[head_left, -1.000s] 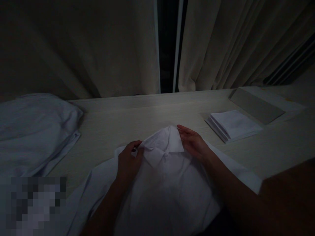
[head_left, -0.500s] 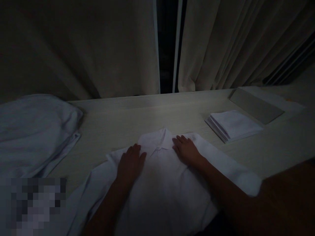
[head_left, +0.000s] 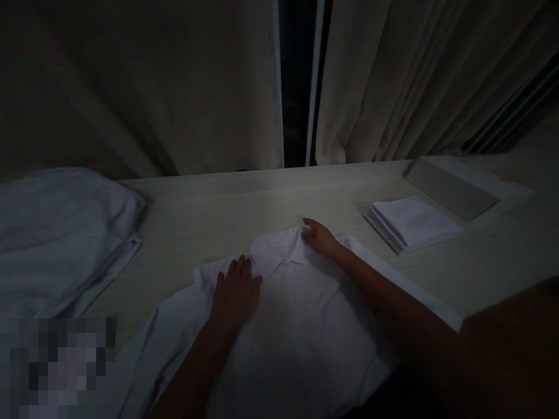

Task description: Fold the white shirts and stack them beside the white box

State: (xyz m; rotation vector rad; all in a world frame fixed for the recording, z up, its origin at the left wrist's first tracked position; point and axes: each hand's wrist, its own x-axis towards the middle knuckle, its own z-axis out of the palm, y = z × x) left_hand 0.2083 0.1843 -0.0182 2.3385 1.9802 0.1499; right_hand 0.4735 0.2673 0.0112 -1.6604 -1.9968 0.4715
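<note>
A white collared shirt [head_left: 301, 326] lies spread on the pale table, its collar pointing away from me and its sleeves out to both sides. My left hand [head_left: 236, 291] rests flat and open on the shirt just left of the collar, fingers slightly spread. At the collar's right edge, my right hand [head_left: 321, 237] has thumb and fingers pinched on the fabric, lifting a small bit of it. The lower part of the shirt runs toward my body, partly covered by my forearms.
Bunched white cloth [head_left: 65, 238] lies at the left on the table [head_left: 209, 215]. Toward the right sit a folded stack of white cloth [head_left: 414, 224] and a grey flat board [head_left: 454, 189] with pale sheets beside it. Curtains [head_left: 209, 87] hang behind the table. The lower left corner is pixelated.
My right hand has moved up and inward from lying on the shirt's right shoulder to the collar, where its fingers have closed on the edge. My left hand has stayed nearly still.
</note>
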